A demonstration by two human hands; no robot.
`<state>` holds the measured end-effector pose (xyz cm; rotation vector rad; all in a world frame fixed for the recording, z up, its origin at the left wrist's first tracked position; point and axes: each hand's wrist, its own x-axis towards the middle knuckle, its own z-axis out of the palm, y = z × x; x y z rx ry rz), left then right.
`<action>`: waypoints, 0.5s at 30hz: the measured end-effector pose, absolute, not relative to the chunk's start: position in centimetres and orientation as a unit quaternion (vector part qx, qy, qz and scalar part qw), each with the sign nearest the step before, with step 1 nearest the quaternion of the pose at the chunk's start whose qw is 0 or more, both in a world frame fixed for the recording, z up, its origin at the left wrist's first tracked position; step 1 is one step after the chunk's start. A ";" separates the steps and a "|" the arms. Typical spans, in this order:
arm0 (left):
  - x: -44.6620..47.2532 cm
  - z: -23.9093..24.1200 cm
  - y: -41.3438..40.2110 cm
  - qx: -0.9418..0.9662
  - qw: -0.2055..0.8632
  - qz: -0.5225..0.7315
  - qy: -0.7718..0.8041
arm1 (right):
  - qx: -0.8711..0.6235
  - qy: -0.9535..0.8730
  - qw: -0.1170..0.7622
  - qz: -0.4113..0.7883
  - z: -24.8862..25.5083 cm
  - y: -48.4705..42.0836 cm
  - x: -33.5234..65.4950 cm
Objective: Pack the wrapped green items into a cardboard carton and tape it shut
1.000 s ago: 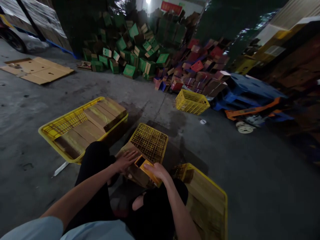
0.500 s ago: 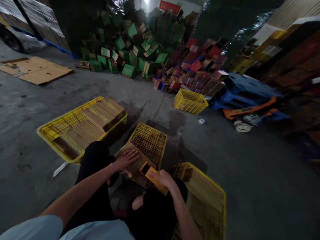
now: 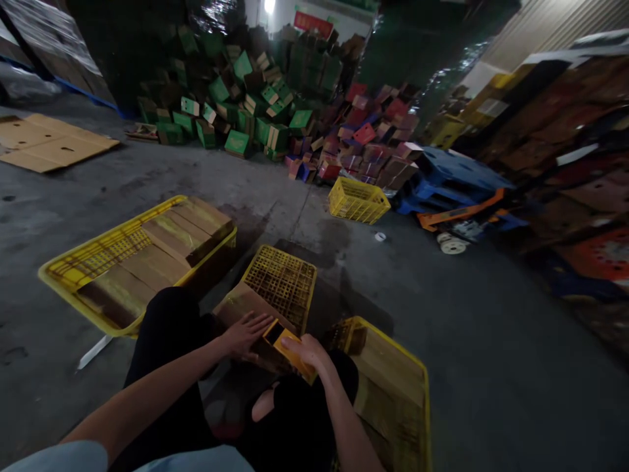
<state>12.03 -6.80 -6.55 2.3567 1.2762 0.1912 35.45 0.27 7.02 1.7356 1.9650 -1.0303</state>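
My left hand (image 3: 244, 333) lies flat with fingers spread on a brown cardboard piece (image 3: 240, 303) that rests against an upturned yellow crate (image 3: 282, 282) between my knees. My right hand (image 3: 305, 349) is closed round a small yellow-orange open-ended carton (image 3: 284, 342), held just right of the left hand. Both hands are over my black-trousered legs.
A yellow crate of flat cardboard (image 3: 132, 259) sits on the left, another (image 3: 393, 387) at my right. Farther off are a small yellow basket (image 3: 358, 200), heaps of green boxes (image 3: 236, 111) and red boxes (image 3: 373, 144), a blue pallet (image 3: 455, 170), and flattened cardboard (image 3: 44, 141).
The right hand drew the carton slightly down and toward me, then back close to the left hand. The view shifted right. The left hand stayed on the cardboard.
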 end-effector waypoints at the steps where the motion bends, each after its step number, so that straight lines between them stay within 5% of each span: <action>1: 11.7 -6.3 -6.4 0.853 0.231 0.056 0.465 | 0.605 0.689 0.161 -0.366 6.9 0.3 35.2; 15: 10.4 -5.4 -6.9 0.812 0.218 0.010 0.541 | 0.591 0.693 0.140 -0.390 5.8 -0.3 34.8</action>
